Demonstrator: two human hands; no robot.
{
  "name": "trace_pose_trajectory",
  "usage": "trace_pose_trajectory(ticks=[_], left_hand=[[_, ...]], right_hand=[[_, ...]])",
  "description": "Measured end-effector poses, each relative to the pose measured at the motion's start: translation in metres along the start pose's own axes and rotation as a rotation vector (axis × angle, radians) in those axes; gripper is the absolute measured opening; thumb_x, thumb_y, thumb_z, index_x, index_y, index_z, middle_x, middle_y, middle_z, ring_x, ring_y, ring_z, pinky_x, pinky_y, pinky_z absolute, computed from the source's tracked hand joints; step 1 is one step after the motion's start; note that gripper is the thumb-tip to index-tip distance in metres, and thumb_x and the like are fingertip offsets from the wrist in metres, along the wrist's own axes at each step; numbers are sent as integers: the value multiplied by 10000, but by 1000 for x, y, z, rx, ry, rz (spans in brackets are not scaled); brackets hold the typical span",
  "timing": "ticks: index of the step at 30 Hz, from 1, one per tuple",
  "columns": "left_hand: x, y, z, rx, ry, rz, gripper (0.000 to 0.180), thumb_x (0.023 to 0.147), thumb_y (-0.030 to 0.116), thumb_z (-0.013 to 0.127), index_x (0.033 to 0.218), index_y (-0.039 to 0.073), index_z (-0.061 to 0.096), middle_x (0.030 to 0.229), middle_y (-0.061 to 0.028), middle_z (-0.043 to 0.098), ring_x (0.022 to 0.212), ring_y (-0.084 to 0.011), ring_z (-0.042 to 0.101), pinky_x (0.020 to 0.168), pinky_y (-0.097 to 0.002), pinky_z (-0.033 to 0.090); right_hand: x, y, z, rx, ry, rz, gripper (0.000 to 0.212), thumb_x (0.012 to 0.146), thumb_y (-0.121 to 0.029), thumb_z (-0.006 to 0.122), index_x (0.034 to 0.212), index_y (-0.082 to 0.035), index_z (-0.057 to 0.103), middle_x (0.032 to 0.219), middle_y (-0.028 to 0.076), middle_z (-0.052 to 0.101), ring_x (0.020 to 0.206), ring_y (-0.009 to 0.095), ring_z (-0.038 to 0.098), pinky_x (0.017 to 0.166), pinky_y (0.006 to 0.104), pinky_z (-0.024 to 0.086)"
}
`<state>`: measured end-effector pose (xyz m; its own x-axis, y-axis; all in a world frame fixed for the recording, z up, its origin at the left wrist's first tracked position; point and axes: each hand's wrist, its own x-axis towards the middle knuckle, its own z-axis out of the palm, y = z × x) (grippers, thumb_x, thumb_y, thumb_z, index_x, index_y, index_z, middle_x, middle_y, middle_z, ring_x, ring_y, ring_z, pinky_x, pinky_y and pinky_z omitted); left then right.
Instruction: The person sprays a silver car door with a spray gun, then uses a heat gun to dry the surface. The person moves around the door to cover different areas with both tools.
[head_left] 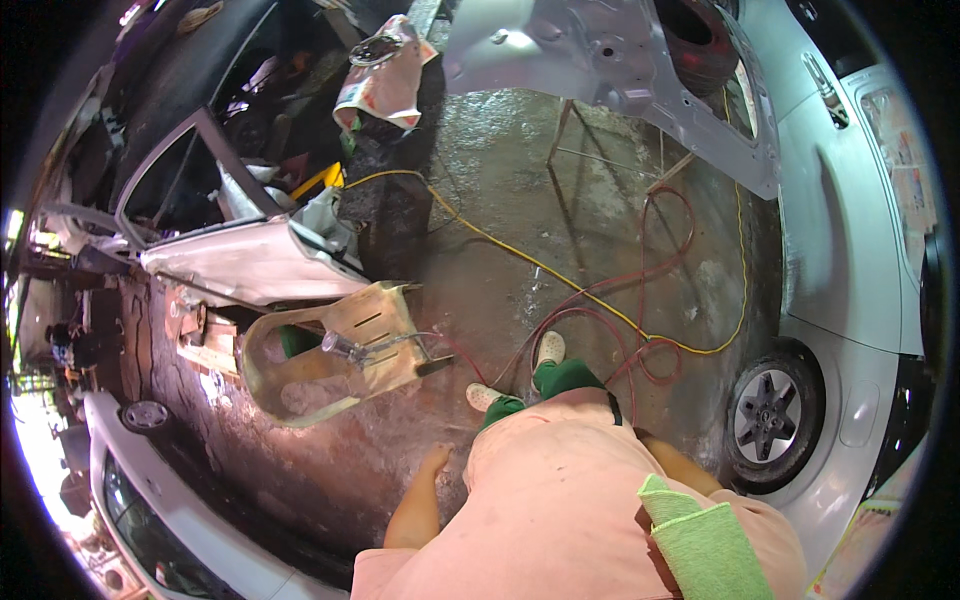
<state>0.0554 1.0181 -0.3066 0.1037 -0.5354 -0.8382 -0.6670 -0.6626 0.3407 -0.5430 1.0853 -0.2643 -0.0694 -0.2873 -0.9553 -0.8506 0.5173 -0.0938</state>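
Observation:
My left hand (436,459) hangs low at my left side, beside the pink shirt and apart from any object. Its fingers are too small and blurred to read. On the right, my forearm (684,468) runs down beside my waist, and the hand at its end is hidden by the shirt and shadow. Nearest to my left hand is a worn yellowish plastic chair (290,400). On it lies what looks like a spray gun with a metal cup (343,347), joined to a red hose (460,352). A green cloth (705,545) drapes over my right shoulder.
A grey car panel (560,60) rests on a metal stand (560,135) ahead. A car door (240,262) stands at the left. Yellow cord (490,236) and looped red hose cross the wet floor (480,140). A silver car with a wheel (768,415) borders the right; a white car (190,520) is lower left.

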Motion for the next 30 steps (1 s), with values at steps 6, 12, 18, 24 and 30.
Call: trace_pose_trajectory(ticks=[6,12,18,24,30], left_hand=[[37,159,-8,-280,-52,12,469,942,361,626,1183,-39,674,1001,-159,734,978,-238,672,870,-378,515],[36,259,8,-121,29,278,562,940,398,640,1283,-48,635,1177,-204,704,1110,-280,658,967,-392,499],[6,323,10,-387,-454,214,783,1004,602,479,1455,-39,483,1431,-215,569,1288,-305,565,1089,-406,427],[-37,325,7,-545,-360,-138,824,999,712,355,1467,54,519,1467,-151,555,1322,-270,537,1114,-414,405],[43,234,38,-987,-393,-118,858,984,730,344,1476,48,508,1476,-156,545,1337,-328,523,1122,-454,399]], right_hand=[[32,20,-94,-115,181,-395,413,911,-381,626,1194,-86,683,1158,170,698,1014,274,680,887,431,512],[28,11,-204,454,675,-336,331,916,-317,595,1096,-49,661,885,139,703,770,269,691,659,426,520],[108,97,-158,485,634,-398,259,963,-320,556,993,-76,641,766,88,660,659,208,661,556,370,511],[78,101,-69,440,364,-202,229,947,-283,607,965,-63,669,854,124,672,751,273,664,679,429,532],[46,59,-125,194,197,-271,224,905,-255,635,966,-47,695,913,162,695,852,340,676,755,480,526]])
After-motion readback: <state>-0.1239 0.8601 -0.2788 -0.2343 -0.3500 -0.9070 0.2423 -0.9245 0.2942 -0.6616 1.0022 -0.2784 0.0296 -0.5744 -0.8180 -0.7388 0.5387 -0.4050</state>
